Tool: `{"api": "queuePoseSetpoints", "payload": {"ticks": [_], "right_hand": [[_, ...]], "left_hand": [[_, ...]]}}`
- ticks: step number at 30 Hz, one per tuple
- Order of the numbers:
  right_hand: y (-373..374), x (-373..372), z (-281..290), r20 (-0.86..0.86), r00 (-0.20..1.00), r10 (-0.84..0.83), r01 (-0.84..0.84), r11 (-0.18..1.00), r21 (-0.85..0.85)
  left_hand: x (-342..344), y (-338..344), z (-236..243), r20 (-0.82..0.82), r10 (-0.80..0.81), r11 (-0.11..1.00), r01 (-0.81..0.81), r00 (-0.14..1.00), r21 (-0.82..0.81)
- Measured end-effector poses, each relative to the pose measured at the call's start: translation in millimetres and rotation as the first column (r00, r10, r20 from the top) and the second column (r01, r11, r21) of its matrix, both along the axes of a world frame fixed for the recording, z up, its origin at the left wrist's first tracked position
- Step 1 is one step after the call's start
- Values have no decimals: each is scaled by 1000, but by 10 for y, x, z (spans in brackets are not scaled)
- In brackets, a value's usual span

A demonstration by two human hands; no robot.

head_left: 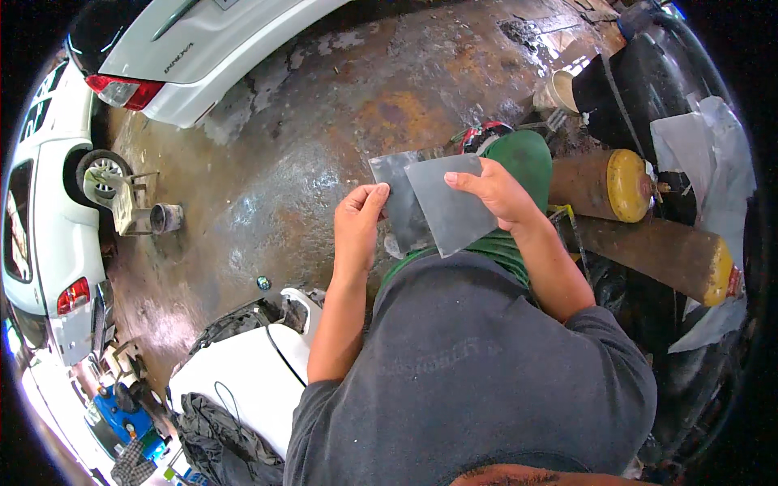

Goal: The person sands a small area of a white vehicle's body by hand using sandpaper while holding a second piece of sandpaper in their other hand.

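Observation:
Two dark grey rectangular sandpaper sheets are held up in front of my body. My left hand point(359, 220) pinches the left sandpaper sheet point(399, 198) between thumb and fingers at its left edge. That sheet looks worn, with paler smudges. In my right hand point(501, 197) is the right sandpaper sheet point(452, 212), gripped at its upper right with the thumb flat on its face and the fingers hidden behind. This sheet is smoother and more even in tone. It overlaps the other sheet's right side, in front of it.
White cars stand at left, one with its rear bumper point(188, 101) near. A plastic chair point(123, 198) and bucket point(167, 219) are on the wet floor point(275, 194). At right lie yellow-topped gas cylinders point(596, 185) and a black tank point(628, 101). A white car panel point(243, 381) lies lower left.

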State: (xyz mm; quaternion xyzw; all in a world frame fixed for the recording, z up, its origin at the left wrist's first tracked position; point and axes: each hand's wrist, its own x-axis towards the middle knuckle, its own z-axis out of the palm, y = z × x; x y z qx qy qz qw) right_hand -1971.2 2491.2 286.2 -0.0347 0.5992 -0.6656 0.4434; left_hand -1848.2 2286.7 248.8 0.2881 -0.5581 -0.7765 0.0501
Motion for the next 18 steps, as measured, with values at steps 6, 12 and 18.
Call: {"api": "queuePoseSetpoints", "payload": {"ticks": [6, 12, 18], "right_hand": [[49, -33, -37, 19, 1000, 4, -4, 1000, -9], [124, -104, -55, 44, 998, -35, 36, 999, -27], [274, -247, 47, -11, 980, -198, 197, 980, -30]], "left_hand": [[73, -5, -12, -16, -113, 991, 112, 993, -68], [140, -104, -28, -40, -230, 953, 216, 972, -214], [227, -313, -30, -8, -127, 976, 123, 992, -177]]}}
